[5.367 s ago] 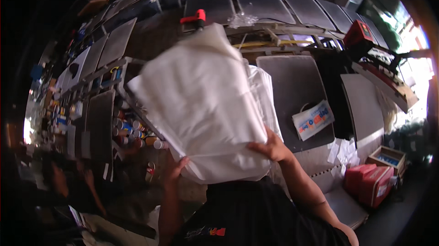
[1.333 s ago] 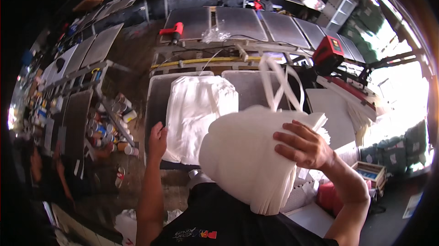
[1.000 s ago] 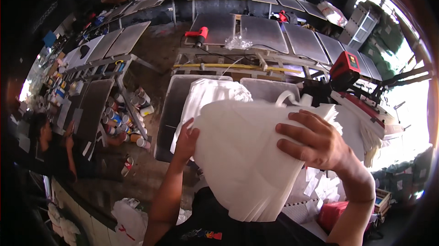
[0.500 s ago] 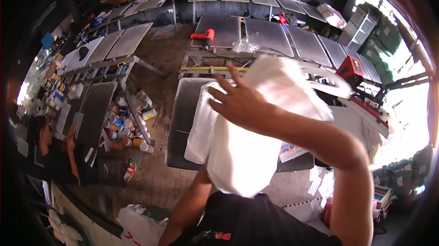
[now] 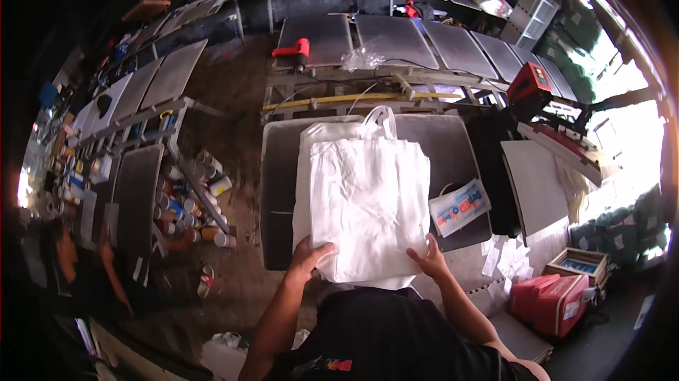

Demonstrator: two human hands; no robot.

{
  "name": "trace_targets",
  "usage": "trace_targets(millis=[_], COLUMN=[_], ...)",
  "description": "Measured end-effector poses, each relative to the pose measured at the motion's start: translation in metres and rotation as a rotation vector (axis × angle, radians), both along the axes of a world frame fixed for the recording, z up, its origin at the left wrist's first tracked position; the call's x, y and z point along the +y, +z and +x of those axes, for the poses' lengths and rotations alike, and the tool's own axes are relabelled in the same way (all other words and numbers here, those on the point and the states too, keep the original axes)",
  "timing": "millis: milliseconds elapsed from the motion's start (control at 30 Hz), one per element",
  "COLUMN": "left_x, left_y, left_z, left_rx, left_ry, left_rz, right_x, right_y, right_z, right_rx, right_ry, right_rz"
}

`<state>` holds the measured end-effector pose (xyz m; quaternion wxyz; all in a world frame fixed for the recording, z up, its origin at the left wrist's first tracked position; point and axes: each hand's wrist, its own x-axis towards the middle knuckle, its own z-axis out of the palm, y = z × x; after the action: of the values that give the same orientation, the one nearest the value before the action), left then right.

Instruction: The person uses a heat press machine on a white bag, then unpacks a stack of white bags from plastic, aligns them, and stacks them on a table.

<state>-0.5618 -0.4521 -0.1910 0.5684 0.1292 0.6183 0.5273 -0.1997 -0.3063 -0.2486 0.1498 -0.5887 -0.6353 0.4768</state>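
A stack of white cloth tote bags (image 5: pixel 369 204) lies on a dark flat board (image 5: pixel 283 169), its handles (image 5: pixel 380 123) looped at the far end. My left hand (image 5: pixel 311 258) grips the near left corner, with the thumb on top and the fingers partly hidden beneath. At the near right edge, my right hand (image 5: pixel 429 261) holds the stack the same way. To the right of the bags rests a white printed piece (image 5: pixel 460 208) with blue and orange lettering.
Beyond the board, a red heat gun (image 5: pixel 300 53) and crumpled clear plastic (image 5: pixel 362 58) lie on another row of boards. A red heat press (image 5: pixel 530 91) stands at the right. Paint containers (image 5: pixel 191 208) crowd the floor at left, near a seated person (image 5: pixel 78 261).
My right arm has swung back from across the white bags to their near right edge. The bags, lifted and blurred before, now lie flat with handles away from me.
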Motion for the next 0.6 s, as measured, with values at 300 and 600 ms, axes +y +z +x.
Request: trace_targets(millis=[300, 600], left_x=[0.113, 0.056], left_y=[0.276, 0.506], left_z=[-0.045, -0.035], left_rx=[1.428, 1.948], left_ry=[-0.714, -0.312], left_rz=[0.345, 0.804], right_x=[0.077, 0.072], right_y=[0.343, 0.52], right_z=[-0.133, -0.195], right_rx=[-0.303, 0.226], right_ry=[0.586, 0.774], right_rz=[1.243, 1.037])
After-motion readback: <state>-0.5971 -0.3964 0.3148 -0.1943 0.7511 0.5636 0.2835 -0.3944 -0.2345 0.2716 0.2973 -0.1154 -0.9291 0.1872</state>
